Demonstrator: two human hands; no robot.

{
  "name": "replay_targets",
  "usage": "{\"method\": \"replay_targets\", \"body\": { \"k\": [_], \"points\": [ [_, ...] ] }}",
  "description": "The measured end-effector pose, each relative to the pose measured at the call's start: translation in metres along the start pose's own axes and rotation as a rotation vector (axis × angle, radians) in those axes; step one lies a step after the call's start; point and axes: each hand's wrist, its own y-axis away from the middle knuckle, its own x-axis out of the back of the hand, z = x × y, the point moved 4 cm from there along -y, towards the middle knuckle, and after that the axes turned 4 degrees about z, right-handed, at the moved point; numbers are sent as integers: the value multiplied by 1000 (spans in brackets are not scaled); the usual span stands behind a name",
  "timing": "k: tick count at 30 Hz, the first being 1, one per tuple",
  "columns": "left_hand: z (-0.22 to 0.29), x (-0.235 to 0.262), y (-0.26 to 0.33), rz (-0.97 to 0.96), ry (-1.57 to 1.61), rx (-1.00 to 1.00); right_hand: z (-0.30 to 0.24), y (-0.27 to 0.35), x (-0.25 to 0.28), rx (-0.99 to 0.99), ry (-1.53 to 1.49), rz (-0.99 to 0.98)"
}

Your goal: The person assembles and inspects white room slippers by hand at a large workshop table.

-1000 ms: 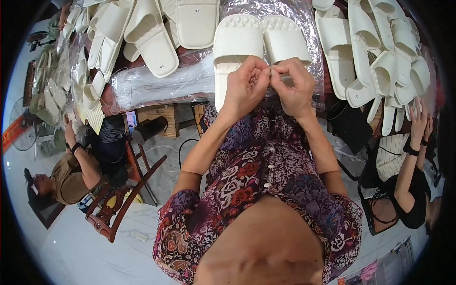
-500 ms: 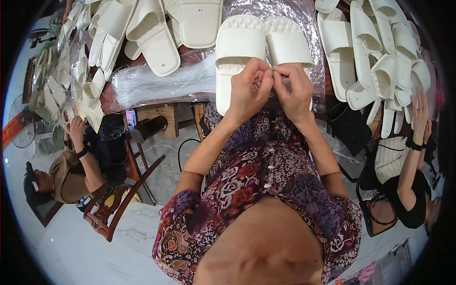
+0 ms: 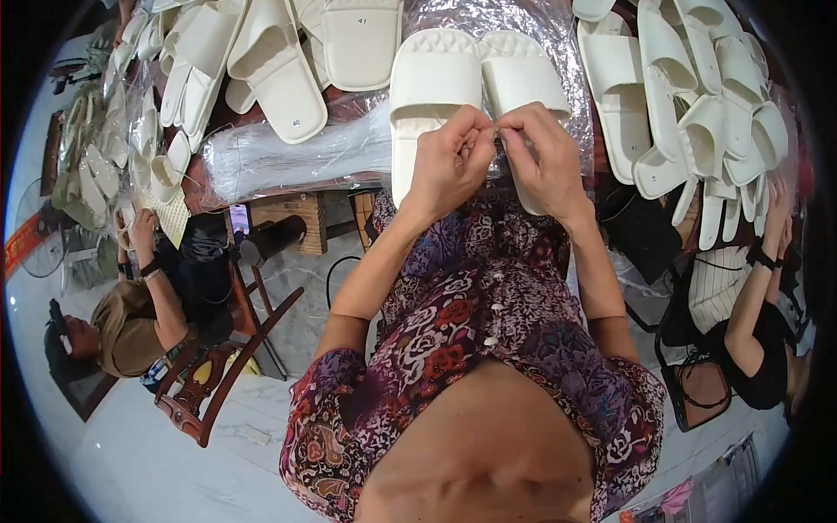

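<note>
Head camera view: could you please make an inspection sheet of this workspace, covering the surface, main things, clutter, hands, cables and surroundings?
Surface: dark red table, partly covered by clear plastic.
Main things: pair of cream slippers, side by side.
Clutter: loose slippers on the left and slipper pile on the right; bundle of white strands in clear wrapping.
Hands: left hand and right hand bring their fingertips close together over the pair; anything pinched is too small to identify.
Cables: thin black curved line below; cannot tell if cable.
Surroundings: co-workers on the left and right; wooden chair.
</note>
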Motion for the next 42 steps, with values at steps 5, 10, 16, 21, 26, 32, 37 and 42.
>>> {"method": "replay_targets", "body": {
  "k": [5,10,16,21,26,32,37,42],
  "points": [
    [-2,-4,-1,20,43,26,-5,6,-6,-15,53,95],
    [-2,-4,3,22,55,-2,-7,9,-4,-19,77,133],
    [1,0,-2,-31,69,-1,2,3,4,-170,-160,30],
    [-2,2,-2,-44,24,32,0,0,5,-136,-112,-16],
    [-4,3,-3,-79,8,-29,1,0,5,-115,-111,-31],
    [-6,0,-4,-52,43,9,0,3,1,-84,-50,38],
    [-8,-4,2,6,83,13,-1,8,-6,-99,-72,97],
    [-8,-6,3,24,126,8,2,10,-9,-87,-121,175]
  ]
}}
